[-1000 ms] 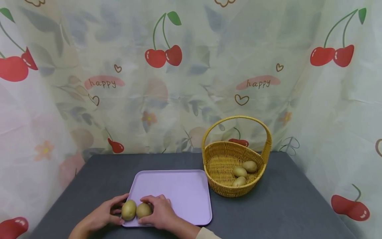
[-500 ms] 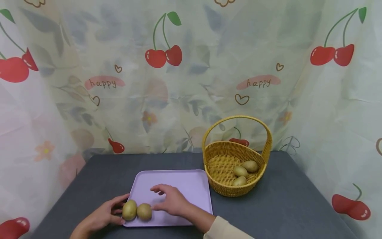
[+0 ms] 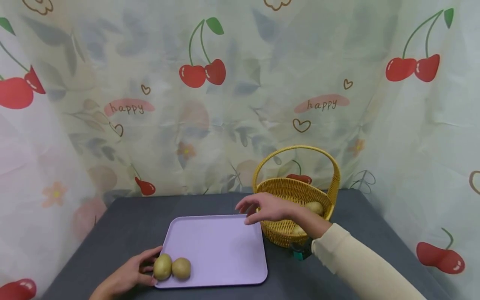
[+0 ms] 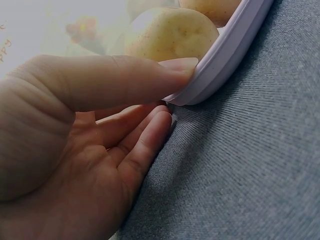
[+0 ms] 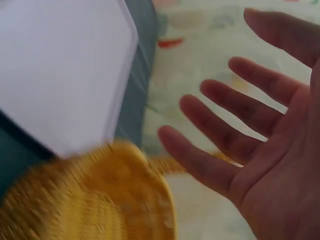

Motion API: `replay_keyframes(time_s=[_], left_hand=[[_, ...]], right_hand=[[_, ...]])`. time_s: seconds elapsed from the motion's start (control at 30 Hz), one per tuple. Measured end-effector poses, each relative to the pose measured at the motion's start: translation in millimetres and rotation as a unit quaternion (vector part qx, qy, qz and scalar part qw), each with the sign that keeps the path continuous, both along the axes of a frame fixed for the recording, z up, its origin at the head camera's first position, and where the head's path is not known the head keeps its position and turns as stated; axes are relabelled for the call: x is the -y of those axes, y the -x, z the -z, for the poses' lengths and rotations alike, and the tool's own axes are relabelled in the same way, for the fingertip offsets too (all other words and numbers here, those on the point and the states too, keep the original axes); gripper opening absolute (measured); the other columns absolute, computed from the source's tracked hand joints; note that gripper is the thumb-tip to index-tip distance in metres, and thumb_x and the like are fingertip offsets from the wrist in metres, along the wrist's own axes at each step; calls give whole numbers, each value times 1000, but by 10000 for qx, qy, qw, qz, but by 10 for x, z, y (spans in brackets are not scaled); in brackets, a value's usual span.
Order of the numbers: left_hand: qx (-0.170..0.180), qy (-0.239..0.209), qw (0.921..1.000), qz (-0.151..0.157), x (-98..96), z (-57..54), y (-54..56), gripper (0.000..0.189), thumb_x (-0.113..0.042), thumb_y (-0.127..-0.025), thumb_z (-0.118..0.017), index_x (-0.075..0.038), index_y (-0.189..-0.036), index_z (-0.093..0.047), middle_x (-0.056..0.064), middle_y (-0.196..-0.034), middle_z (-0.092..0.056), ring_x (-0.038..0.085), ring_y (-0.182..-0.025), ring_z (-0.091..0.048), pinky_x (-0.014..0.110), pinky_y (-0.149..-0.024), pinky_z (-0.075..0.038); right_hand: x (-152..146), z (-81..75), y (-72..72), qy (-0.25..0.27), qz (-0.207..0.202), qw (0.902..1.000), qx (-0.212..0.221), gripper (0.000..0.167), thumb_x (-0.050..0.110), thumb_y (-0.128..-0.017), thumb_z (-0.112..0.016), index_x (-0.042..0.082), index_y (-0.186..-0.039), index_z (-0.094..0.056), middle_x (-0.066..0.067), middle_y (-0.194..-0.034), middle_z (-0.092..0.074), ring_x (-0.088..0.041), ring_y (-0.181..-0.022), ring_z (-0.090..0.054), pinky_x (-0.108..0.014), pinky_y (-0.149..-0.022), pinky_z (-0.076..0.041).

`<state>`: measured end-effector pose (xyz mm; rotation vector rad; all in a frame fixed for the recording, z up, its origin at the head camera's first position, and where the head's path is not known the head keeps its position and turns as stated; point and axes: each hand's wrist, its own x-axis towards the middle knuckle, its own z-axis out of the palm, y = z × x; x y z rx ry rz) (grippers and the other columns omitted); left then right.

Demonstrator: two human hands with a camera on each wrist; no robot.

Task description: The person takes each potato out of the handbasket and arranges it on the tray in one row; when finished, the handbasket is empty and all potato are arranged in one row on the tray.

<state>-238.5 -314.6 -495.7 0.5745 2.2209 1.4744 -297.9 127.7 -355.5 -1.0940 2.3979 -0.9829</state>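
Note:
My left hand (image 3: 129, 271) holds the near left corner of a light purple tray (image 3: 225, 250). In the left wrist view its thumb lies against the rim, and the other fingers reach to the edge below. Two potatoes sit side by side in that corner: a yellowish one (image 3: 163, 266) by my left fingers and a browner one (image 3: 181, 268) to its right. My right hand (image 3: 268, 208), holding nothing, is in the air between the tray's far right corner and a wicker basket (image 3: 273, 237). Its fingers are spread in the right wrist view (image 5: 260, 130).
The yellow wicker basket has a tall arched handle (image 3: 296, 148). Potatoes (image 3: 314, 207) lie inside, partly hidden by my right forearm. Dark grey cloth covers the table (image 3: 142, 212). A patterned curtain (image 3: 240, 104) hangs behind and at both sides.
My right hand let go of the browner potato on the tray, then moved up and right to the basket. My left hand stayed at the tray corner.

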Motion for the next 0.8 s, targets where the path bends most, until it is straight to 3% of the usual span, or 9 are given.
replay_keyframes(time_s=[0.17, 0.33, 0.53, 0.8], left_hand=[[-102, -4, 9999, 40, 6, 25, -12, 84, -4, -82, -74, 17, -145, -22, 35, -135, -42, 38, -116, -50, 25, -86, -48], [-30, 27, 10000, -27, 6, 18, -16, 83, -3, -82, -74, 16, -145, -23, 33, -135, -43, 40, -117, -49, 27, -87, -48], [-85, -53, 9999, -46, 8, 15, -10, 85, -3, -81, -75, 16, -145, -23, 36, -136, -41, 44, -118, -48, 26, -87, -48], [-64, -148, 9999, -35, 20, 21, -10, 85, -3, -81, -75, 16, -146, -22, 34, -134, -43, 44, -118, -48, 27, -86, -49]], right_hand=[[-358, -210, 141, -226, 287, 9977, 574, 47, 29, -92, -67, 13, -134, -56, -6, -129, -58, -22, -110, -59, -40, -87, -51], [-688, -255, 359, -628, 931, 9815, 1550, 56, 36, -92, -65, 17, -142, -48, -11, -145, -43, -26, -127, -47, -57, -96, -41], [-971, -80, 527, -1336, 1515, 9558, 2138, 70, 44, -91, -64, 15, -150, -38, -18, -153, -30, -39, -138, -29, -68, -98, -30], [-1232, 278, 621, -1440, 1956, 9415, 2336, 67, 41, -91, -64, 13, -148, -42, -18, -151, -33, -46, -137, -27, -67, -98, -31]])
